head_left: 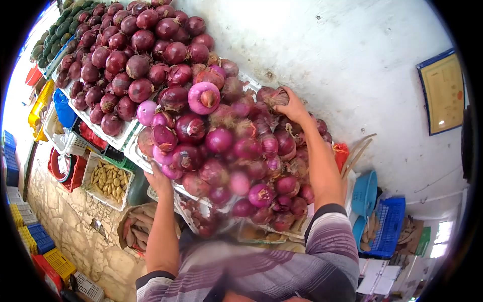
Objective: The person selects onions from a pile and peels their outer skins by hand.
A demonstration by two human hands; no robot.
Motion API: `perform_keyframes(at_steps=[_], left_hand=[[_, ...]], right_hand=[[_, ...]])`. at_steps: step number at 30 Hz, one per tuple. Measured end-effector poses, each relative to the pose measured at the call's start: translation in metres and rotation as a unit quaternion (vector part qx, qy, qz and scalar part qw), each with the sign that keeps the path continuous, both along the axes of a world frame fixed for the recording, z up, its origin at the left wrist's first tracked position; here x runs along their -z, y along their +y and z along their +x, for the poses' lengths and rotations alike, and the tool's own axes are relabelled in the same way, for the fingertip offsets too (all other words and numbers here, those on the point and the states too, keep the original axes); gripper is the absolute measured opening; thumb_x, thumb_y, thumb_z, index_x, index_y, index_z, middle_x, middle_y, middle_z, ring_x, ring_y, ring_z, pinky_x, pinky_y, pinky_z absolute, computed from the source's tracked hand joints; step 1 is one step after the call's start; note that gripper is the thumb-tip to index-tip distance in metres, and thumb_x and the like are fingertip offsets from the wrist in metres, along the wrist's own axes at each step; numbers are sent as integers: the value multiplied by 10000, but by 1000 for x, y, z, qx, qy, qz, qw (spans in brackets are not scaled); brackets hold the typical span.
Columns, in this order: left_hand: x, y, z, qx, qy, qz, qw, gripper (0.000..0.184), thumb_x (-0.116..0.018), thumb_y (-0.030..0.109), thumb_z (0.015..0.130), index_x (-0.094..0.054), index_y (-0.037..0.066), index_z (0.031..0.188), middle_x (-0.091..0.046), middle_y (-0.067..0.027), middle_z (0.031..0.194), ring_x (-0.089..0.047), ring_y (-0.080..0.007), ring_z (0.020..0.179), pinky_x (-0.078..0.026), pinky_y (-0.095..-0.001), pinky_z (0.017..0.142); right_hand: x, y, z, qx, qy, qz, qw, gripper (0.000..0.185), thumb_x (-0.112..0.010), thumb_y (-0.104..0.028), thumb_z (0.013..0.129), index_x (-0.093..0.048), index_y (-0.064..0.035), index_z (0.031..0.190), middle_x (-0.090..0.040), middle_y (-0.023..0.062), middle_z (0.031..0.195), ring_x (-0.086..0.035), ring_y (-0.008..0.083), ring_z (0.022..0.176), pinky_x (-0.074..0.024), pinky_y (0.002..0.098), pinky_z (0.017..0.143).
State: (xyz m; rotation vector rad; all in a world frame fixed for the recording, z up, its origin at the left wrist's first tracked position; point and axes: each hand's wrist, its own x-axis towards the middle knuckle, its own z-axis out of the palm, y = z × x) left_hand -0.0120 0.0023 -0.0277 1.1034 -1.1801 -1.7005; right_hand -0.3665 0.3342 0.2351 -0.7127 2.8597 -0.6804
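A large heap of red onions (219, 140) lies in front of me in white crates. At the far side of the heap, by the wall, my right hand (293, 106) curls over a dry-skinned red onion (271, 97). On the near left, my left hand (160, 182) grips the rim of a white crate (135, 152), close beside the onions; some of its fingers are hidden. One onion with its pale top toward me (204, 98) sits high on the heap. Part of the lower middle is blurred.
More red onions (143, 40) are piled at upper left, with dark green vegetables (59, 31) beyond. A crate of small yellowish tubers (114, 185) and a sack of sweet potatoes (139, 226) stand left. A white wall (352, 75) bounds the right; blue baskets (388, 226) stand below it.
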Motion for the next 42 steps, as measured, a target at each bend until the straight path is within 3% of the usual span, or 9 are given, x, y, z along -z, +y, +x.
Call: perform_keyframes(at_steps=[8,11,13,15,21,28,33,37,42], left_hand=[[-23,-1,7,72,-7,21,997,452,-552,288,1065,-473,-50,1354,-607,-161,1271,-577,-234,1115,-459,-381,971],[-42,-3,32,127,-4,157,979,910,-641,442,990,-178,-56,1595,-388,-232,1563,-474,-301,1360,-388,-391,1110],[-49,-1,64,128,-101,147,976,971,-692,443,937,-151,25,1627,-470,-132,1471,-547,-240,1214,-490,-368,922],[-63,20,98,145,-83,-4,986,862,-693,384,926,-285,17,1591,-437,-124,1535,-513,-243,1313,-469,-352,992],[-178,117,164,569,21,-182,801,831,-874,119,705,-518,9,1448,-483,-162,1531,-481,-292,1390,-381,-414,1150],[-137,151,174,582,-60,-39,810,796,-843,290,792,-494,18,1454,-562,-116,1401,-516,-218,1305,-402,-361,1114],[-103,164,177,435,16,296,850,533,-647,363,994,-539,11,1379,-653,-109,1203,-662,-205,1009,-564,-340,830],[-126,171,176,440,22,396,806,522,-554,401,1044,-496,43,1420,-639,-110,1176,-678,-197,928,-566,-335,643],[-107,170,183,457,-32,302,836,578,-607,381,1037,-439,38,1471,-618,-110,1275,-655,-209,1071,-566,-366,846]], right_hand=[[-21,9,182,-19,-174,-512,841,960,-849,-175,756,-338,20,1545,-526,121,1402,-521,229,1304,-425,358,1117],[-4,14,261,-45,-225,-547,805,964,-844,-152,751,-325,18,1545,-524,115,1408,-535,232,1295,-443,369,1115],[17,17,315,-12,-258,-572,778,883,-807,-109,780,-352,15,1525,-523,117,1406,-560,248,1272,-451,383,1116],[24,10,362,48,-342,-589,731,923,-875,-361,803,-383,-13,1503,-569,144,1367,-603,263,1233,-533,419,1044],[95,1,441,182,-639,-612,428,463,-536,-297,1031,-488,-84,1439,-639,113,1310,-631,285,1214,-557,447,1007],[131,12,460,161,-668,-363,629,876,-321,-793,968,-537,-48,1375,-724,201,1006,-750,356,805,-637,402,698],[132,28,452,20,-309,-285,907,559,-606,-377,1035,-549,32,1412,-674,169,1260,-622,221,1186,-491,356,1006],[144,11,456,-53,-303,-369,877,599,-642,-403,1015,-508,18,1420,-642,111,1125,-611,162,1001,-494,309,891],[154,0,457,-27,-250,-335,908,520,-617,-364,1029,-528,19,1369,-619,103,1052,-562,161,891,-480,322,821]])
